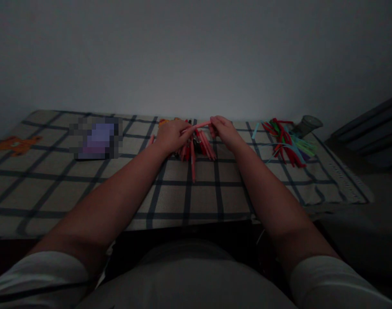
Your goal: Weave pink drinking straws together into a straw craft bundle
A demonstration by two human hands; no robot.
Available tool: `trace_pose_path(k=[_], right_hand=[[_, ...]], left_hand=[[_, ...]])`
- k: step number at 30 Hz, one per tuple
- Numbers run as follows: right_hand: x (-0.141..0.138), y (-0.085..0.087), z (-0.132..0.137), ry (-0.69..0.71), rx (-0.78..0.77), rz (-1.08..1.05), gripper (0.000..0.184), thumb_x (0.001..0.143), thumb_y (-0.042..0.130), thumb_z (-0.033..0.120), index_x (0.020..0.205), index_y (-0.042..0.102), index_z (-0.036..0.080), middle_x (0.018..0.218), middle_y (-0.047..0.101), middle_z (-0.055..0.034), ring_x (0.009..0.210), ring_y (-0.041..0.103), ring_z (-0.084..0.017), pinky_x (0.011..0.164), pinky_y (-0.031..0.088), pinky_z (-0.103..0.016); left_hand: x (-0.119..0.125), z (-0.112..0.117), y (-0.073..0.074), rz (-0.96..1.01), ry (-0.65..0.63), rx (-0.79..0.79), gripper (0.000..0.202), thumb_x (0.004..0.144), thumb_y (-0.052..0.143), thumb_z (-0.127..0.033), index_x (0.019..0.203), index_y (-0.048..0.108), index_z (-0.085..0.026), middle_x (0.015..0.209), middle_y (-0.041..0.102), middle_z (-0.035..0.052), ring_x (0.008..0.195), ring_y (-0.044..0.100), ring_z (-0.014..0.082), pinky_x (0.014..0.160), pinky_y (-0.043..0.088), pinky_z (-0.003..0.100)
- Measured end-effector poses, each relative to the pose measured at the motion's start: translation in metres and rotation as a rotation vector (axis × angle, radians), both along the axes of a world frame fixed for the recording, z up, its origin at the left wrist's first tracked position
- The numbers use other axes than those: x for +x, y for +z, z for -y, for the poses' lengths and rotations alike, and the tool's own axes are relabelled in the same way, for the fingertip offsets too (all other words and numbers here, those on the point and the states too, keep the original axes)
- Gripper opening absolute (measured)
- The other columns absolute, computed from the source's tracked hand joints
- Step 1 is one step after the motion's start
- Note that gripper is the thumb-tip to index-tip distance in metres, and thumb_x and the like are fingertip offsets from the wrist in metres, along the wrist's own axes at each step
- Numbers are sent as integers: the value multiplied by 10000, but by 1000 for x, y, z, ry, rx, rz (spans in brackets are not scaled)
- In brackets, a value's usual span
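Observation:
My left hand (172,135) and my right hand (224,128) are both closed on the two ends of a pink strip (200,125), held just above the table near its far edge. Under and between the hands lies a heap of red and pink strips (196,150); one long strip reaches toward me. Both forearms stretch out over a checked tablecloth (170,193). The light is dim and fine detail of the fingers is hard to read.
A pile of red, green and blue strips (287,141) lies at the right, with a dark jar (307,124) on its side behind it. A blurred purple object (97,138) sits at the left; an orange figure (17,143) lies at the far left. A wall rises behind.

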State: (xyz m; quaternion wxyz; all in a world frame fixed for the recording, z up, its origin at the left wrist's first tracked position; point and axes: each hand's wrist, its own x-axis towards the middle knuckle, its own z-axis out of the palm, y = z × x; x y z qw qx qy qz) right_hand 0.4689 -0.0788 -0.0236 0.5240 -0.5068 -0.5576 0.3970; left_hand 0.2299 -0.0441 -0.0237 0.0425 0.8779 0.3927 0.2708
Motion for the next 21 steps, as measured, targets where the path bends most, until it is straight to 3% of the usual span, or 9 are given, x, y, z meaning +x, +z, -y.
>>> trace_pose_path(k=[6, 13, 17, 21], right_hand=[[0, 1, 1, 24, -16, -57, 469, 1204, 747, 387, 782, 596, 248, 689, 587, 50, 620, 505, -116, 628, 422, -224], [-2, 6, 5, 30, -37, -91, 438, 1190, 773, 399, 817, 603, 245, 698, 590, 54, 625, 512, -113, 634, 435, -219], [-2, 2, 1, -6, -54, -49, 557, 1191, 729, 636, 807, 603, 252, 700, 585, 33, 623, 515, -135, 627, 456, -254], [0, -2, -3, -1, -43, 22, 703, 1089, 711, 881, 784, 589, 260, 699, 558, 22, 630, 517, -148, 625, 473, -282]], left_hand=[[0, 2, 2, 4, 11, -1, 574, 1193, 486, -588, 1027, 898, -224, 973, 854, 127, 943, 735, 298, 804, 421, 401], [0, 3, 2, 11, 24, -10, 566, 1179, 488, -583, 1017, 891, -222, 954, 844, 124, 882, 700, 282, 753, 368, 401], [1, 4, 4, -15, 33, -8, 577, 1173, 479, -593, 1016, 891, -220, 973, 847, 131, 886, 690, 286, 755, 342, 404], [1, 4, 5, -28, 43, -24, 557, 1181, 490, -589, 1023, 884, -227, 979, 848, 120, 897, 694, 283, 772, 359, 397]])
